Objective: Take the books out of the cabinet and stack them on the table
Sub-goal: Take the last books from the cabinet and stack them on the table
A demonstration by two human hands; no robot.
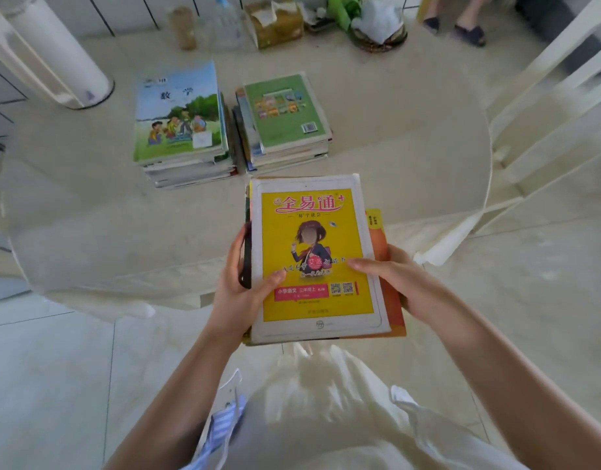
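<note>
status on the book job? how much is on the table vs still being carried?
Done: two book stacks sit side by side on the round white table, one topped by a blue-and-green maths textbook, one by a green-backed book. In hand: the left hand and right hand grip a bundle topped by a yellow-covered workbook above the near table edge. Left: setting it down. The cabinet is out of view.

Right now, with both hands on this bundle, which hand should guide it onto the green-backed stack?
Probably the right hand: the green-backed stack lies straight ahead, and the left hand cradles the held bundle from beneath its spine.
</note>
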